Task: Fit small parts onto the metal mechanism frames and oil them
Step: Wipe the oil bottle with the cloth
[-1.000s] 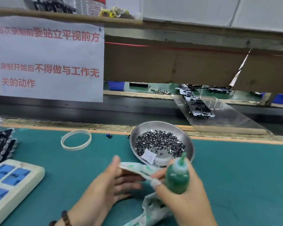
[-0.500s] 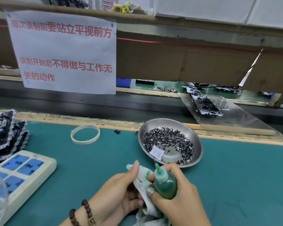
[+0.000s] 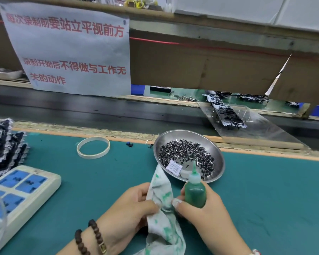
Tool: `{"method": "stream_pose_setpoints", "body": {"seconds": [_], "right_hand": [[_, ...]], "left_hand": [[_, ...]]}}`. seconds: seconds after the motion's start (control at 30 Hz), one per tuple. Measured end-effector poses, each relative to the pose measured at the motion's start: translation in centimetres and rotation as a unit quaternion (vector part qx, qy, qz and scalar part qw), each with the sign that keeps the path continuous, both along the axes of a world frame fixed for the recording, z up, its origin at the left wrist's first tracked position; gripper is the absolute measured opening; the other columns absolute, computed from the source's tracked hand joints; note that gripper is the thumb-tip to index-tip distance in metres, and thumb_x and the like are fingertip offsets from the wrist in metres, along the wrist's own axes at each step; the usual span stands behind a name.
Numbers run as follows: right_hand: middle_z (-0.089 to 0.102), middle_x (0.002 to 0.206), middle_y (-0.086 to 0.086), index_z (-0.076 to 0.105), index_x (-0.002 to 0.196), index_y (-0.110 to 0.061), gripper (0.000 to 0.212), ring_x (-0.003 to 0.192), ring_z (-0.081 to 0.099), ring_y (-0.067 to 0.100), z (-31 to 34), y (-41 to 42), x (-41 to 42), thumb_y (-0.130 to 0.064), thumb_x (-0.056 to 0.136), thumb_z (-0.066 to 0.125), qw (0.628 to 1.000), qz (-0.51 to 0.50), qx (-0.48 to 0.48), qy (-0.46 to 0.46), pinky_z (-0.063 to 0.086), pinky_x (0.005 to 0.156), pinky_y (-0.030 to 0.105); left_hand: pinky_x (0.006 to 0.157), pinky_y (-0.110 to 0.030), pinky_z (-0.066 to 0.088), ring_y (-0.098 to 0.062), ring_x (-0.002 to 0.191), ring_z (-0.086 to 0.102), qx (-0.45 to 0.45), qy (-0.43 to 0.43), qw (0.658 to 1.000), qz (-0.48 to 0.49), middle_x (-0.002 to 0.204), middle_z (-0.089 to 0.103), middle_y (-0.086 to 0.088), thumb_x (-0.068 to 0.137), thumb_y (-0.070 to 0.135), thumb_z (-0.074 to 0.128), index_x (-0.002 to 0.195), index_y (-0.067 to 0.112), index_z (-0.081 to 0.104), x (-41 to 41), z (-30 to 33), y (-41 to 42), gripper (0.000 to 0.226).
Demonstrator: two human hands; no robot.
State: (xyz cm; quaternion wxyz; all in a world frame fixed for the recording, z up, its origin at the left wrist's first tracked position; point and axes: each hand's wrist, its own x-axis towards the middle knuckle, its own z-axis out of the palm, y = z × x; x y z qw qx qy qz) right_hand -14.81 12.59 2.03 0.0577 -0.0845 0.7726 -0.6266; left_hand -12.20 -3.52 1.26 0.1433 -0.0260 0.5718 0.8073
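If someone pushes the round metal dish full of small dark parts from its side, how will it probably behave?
The shallow round metal dish would probably slide on the green mat rather than tip, since it sits low and wide. The loose small dark parts would likely shift or rattle, and the small white paper packet lying among them may move too.

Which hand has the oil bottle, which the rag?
The right hand grips the green oil bottle, nozzle up. The left hand pinches the green-stained white rag and holds no bottle.
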Motion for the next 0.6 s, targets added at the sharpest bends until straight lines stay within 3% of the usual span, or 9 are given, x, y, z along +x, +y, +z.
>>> {"method": "stream_pose_setpoints", "body": {"seconds": [0.1, 0.2, 0.3, 0.37, 0.43, 0.5, 0.6], "right_hand": [[0.065, 0.061, 0.000, 0.055, 0.072, -0.014, 0.022, 0.054, 0.052, 0.012, 0.1, -0.1, 0.0, -0.006, 0.068, 0.076, 0.999, -0.002, -0.034, -0.008, 0.044, 0.056, 0.022], [0.068, 0.066, -0.002, 0.062, 0.069, -0.021, 0.017, 0.058, 0.057, 0.007, 0.2, -0.7, 0.5, -0.021, 0.057, 0.075, 0.999, 0.018, -0.042, 0.004, 0.047, 0.058, 0.017], [0.072, 0.075, -0.003, 0.066, 0.079, -0.034, 0.031, 0.068, 0.062, 0.007, -0.2, -0.9, 0.7, -0.029, 0.051, 0.077, 0.999, 0.025, -0.035, 0.020, 0.051, 0.068, 0.023], [0.073, 0.080, -0.001, 0.068, 0.087, -0.030, 0.039, 0.073, 0.064, 0.010, -0.3, -1.0, 0.6, -0.026, 0.049, 0.077, 0.999, 0.004, -0.035, 0.029, 0.054, 0.074, 0.029], [0.073, 0.079, 0.003, 0.068, 0.087, -0.021, 0.038, 0.070, 0.063, 0.010, -0.3, -0.9, 0.4, -0.020, 0.049, 0.075, 0.998, -0.014, -0.058, 0.028, 0.053, 0.070, 0.027], [0.072, 0.076, 0.005, 0.067, 0.086, -0.013, 0.035, 0.065, 0.062, 0.009, -0.3, -0.7, 0.3, -0.014, 0.051, 0.074, 0.994, -0.010, -0.103, 0.020, 0.051, 0.061, 0.020], [0.072, 0.077, 0.005, 0.065, 0.087, -0.010, 0.033, 0.069, 0.063, 0.011, -0.3, -0.5, 0.1, -0.008, 0.056, 0.074, 0.989, 0.004, -0.149, -0.003, 0.051, 0.061, 0.021]], "left_hand": [[0.080, -0.038, 0.050, -0.033, 0.089, 0.064, -0.067, 0.036, 0.997, 0.012, 0.101, 0.069, -0.022, 0.060, 0.002, 0.053, 0.102, -0.003, 0.063, 0.2, 0.2, 0.3, 0.044], [0.085, -0.041, 0.051, -0.027, 0.092, 0.067, -0.142, 0.082, 0.985, 0.045, 0.096, 0.072, -0.011, 0.064, 0.014, 0.058, 0.098, 0.005, 0.066, 0.4, 0.3, 0.8, 0.035], [0.067, -0.025, 0.052, -0.009, 0.067, 0.064, -0.285, 0.178, 0.932, 0.132, 0.071, 0.069, 0.005, 0.064, 0.023, 0.057, 0.080, 0.021, 0.068, 0.7, -0.1, 1.3, 0.019], [0.055, -0.017, 0.044, -0.001, 0.053, 0.049, -0.345, 0.232, 0.895, 0.160, 0.064, 0.060, 0.009, 0.065, 0.022, 0.057, 0.068, 0.027, 0.064, 1.0, -0.1, 1.9, 0.009], [0.053, -0.015, 0.041, 0.000, 0.052, 0.046, -0.361, 0.265, 0.881, 0.152, 0.065, 0.057, 0.007, 0.073, 0.017, 0.065, 0.068, 0.034, 0.063, 1.0, -0.1, 2.3, 0.019], [0.053, -0.014, 0.040, 0.000, 0.051, 0.044, -0.301, 0.237, 0.913, 0.143, 0.058, 0.054, 0.008, 0.077, 0.013, 0.068, 0.073, 0.036, 0.068, 0.7, -0.1, 2.3, 0.023], [0.050, -0.014, 0.037, -0.005, 0.051, 0.042, -0.174, 0.155, 0.966, 0.108, 0.052, 0.048, 0.012, 0.080, 0.011, 0.070, 0.089, 0.022, 0.071, 0.4, 0.0, 2.0, 0.014]]}}
